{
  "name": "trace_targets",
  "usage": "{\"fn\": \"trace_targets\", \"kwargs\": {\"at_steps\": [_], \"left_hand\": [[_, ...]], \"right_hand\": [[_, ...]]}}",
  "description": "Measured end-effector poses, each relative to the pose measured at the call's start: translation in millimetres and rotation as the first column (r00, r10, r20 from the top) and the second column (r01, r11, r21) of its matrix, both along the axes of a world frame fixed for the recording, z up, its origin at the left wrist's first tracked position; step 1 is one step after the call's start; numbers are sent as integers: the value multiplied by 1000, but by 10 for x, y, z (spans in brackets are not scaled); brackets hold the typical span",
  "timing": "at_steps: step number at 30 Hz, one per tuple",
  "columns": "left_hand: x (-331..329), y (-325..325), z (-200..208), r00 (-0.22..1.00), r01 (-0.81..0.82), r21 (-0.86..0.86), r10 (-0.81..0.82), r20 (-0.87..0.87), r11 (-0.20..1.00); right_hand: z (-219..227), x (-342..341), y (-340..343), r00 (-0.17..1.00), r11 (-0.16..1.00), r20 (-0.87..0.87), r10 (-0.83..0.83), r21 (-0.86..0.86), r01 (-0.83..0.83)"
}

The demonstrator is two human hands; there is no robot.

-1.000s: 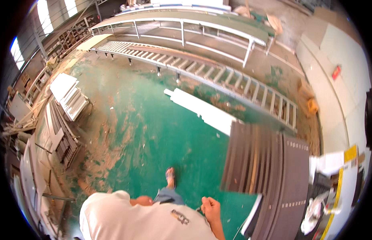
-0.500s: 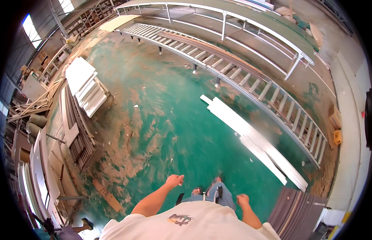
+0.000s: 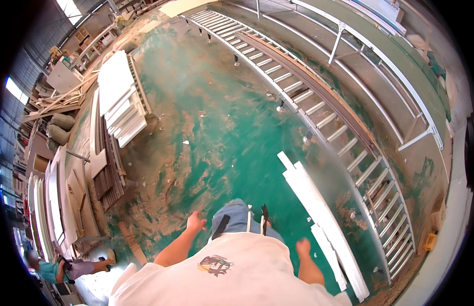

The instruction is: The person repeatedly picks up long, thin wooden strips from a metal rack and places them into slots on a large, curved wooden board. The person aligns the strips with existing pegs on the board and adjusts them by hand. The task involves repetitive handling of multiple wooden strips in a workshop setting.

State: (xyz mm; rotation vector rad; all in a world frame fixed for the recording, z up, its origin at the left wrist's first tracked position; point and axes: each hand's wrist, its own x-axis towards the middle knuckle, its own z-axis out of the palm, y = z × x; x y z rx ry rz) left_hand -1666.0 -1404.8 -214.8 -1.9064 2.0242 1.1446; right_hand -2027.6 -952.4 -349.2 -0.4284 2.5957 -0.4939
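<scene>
My left hand (image 3: 196, 222) hangs beside my left hip, its fingers loosely curled in with nothing seen in them. On the other side, my right hand (image 3: 303, 247) is slightly blurred; its fingers look folded into a loose fist with no object showing. Close to the right hand lie long white boards (image 3: 318, 206) on the green floor (image 3: 232, 153). Both hands are apart from these boards and from every other thing. Dust and small scraps cover much of the floor around me.
A roller conveyor (image 3: 326, 121) curves along the right; brown strips (image 3: 308, 76) lie along it. Behind stands a green belt conveyor (image 3: 379, 38). Stacked white panels (image 3: 117, 97), dark slats (image 3: 108, 183) and leaning sheets (image 3: 56, 199) line the left. Another person (image 3: 56, 270) is at lower left.
My view has turned and moved forward; the white boards and roller conveyor now stand nearer on my right. The left hand appears farther left, and the other person shows more fully.
</scene>
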Motion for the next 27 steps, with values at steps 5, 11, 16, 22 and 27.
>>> {"fn": "trace_targets", "kwargs": {"at_steps": [5,11,16,22,27], "left_hand": [[-1891,-1412,-106,966,-117,250,168,-196,961],[-2408,-3627,-895,982,-188,400,170,79,897],[-3866,-5637,-654,970,-76,376,156,-187,923],[-6087,-6997,-217,959,-58,151,97,-265,987],[-7592,-8227,-785,987,86,357,-32,-155,930]], "right_hand": [[559,-2763,-2743,980,968,110,165,-211,-139],[1510,-3615,-4941,938,716,312,-150,-620,321],[1183,-4252,-5174,642,715,649,-409,-209,667],[-132,-5301,-5266,413,454,722,-556,-152,878],[-1246,-7064,-5973,578,527,665,-473,-312,791]]}}
